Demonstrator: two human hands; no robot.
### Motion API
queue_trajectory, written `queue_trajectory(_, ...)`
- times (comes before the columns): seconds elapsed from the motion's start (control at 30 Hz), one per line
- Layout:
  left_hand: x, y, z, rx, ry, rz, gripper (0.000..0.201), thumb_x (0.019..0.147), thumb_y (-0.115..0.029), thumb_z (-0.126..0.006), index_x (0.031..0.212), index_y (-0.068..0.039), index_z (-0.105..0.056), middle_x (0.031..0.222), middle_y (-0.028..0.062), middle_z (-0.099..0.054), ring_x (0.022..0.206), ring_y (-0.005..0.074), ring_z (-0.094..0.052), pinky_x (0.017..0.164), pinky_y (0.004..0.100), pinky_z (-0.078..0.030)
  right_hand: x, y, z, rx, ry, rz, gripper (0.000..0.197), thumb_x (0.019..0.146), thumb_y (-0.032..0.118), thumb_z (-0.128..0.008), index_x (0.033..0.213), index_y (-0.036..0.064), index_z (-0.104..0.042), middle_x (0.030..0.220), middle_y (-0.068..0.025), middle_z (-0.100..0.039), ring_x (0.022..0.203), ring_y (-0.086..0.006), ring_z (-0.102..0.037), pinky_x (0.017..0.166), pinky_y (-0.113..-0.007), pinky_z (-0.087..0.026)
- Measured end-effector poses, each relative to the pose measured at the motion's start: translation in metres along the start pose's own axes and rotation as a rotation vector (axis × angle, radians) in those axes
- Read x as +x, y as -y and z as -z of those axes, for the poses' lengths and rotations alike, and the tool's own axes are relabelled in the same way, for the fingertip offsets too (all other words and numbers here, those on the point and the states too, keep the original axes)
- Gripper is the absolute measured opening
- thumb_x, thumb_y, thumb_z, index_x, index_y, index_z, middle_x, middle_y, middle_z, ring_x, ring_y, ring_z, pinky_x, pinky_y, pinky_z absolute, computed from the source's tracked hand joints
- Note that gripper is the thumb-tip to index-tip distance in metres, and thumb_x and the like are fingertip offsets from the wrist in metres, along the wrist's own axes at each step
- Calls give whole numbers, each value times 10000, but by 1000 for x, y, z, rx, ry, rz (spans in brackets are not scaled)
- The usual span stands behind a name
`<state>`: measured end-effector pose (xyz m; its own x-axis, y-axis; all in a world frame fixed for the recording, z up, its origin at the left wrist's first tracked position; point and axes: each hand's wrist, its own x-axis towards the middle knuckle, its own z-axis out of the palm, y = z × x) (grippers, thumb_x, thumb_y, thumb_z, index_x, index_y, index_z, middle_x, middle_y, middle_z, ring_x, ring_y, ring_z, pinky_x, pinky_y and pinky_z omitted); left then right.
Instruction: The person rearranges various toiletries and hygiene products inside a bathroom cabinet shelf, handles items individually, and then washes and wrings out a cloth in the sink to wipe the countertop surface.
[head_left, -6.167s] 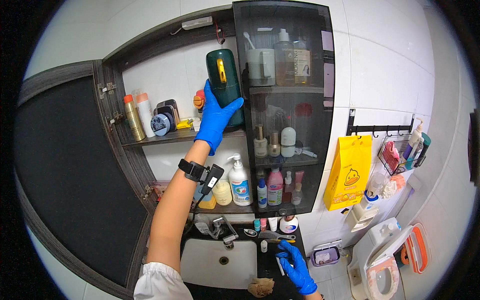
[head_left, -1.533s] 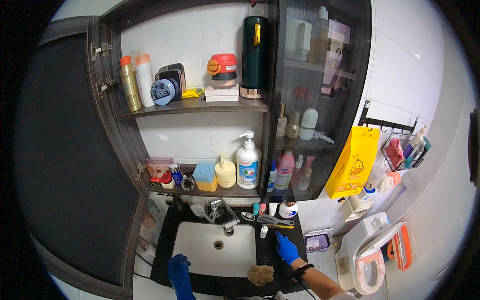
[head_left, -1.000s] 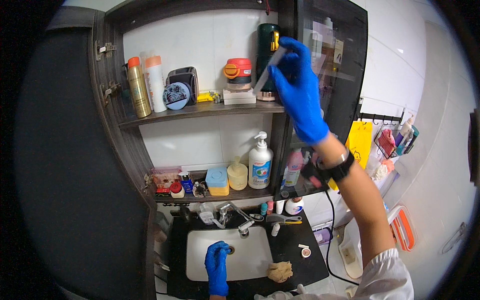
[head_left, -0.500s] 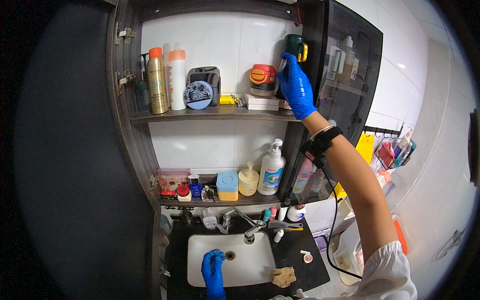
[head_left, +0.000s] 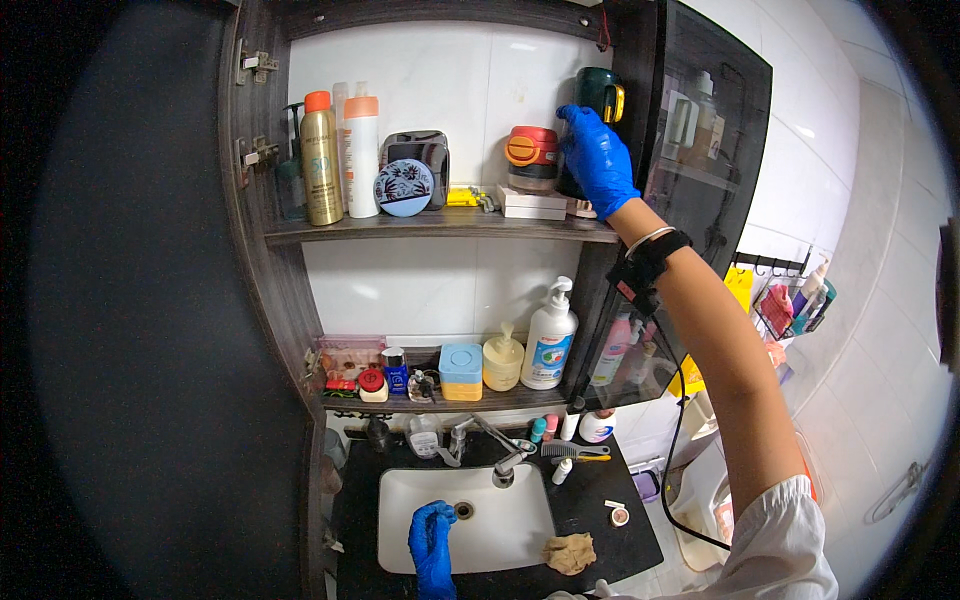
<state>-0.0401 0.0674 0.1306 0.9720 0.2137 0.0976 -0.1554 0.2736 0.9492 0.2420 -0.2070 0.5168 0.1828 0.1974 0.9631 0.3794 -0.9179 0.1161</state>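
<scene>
Dark-wood cabinet above white basin. Dark green flask at right end of upper shelf. Blue-gloved right hand in front, fingers curled; hold on flask cannot be told. Left hand half-curled over basin, contents hidden. Step, seemingly: handling at shelf's right end. Next move calls for clearance from red-lidded cup, just left.

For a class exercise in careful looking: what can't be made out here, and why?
In the head view:
Green flask: body mostly hidden by the right hand.
Anything that hand may hold: hidden by its fingers.
Anything the left hand may hold: hidden by curled fingers.
Bottles: details dimmed by the dark glass door.
</scene>
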Motion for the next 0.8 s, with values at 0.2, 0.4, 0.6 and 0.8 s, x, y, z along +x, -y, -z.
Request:
queue_trajectory(0.2,-1,7,4,-2,26,-60,198,937,-64,-478,1108,-7,-560,1012,54,-585,890,131,-556,842,260,-466,9,-5,-3,-51,-13,81,274,826,69,-491,1090,127,-537,1012,-167,-601,850,-372,-616,700,-455,-503)
queue_trajectory(0.4,-5,-16,-7,-9,-63,97,186,911,-64,-513,1079,9,-546,983,84,-584,910,150,-556,856,283,-448,10,-6,-5,-170,55,113,216,840,76,-474,1043,129,-525,985,-161,-594,825,-359,-626,654,-453,-508)
queue_trajectory(0.6,-10,-14,-4,42,-29,27,189,936,-81,-485,1092,-8,-562,1009,67,-592,898,138,-561,844,268,-457,10,-1,0,-257,151,106,304,849,109,-480,1147,149,-529,954,-142,-629,818,-332,-637,653,-428,-512)
queue_trajectory(0.8,-10,-10,-5,48,0,-29,200,956,-101,-462,1102,-18,-570,1024,55,-596,893,137,-566,840,260,-461,12,-6,-5,-252,274,107,317,911,202,-454,1215,173,-539,1014,-138,-647,863,-316,-643,720,-413,-510)
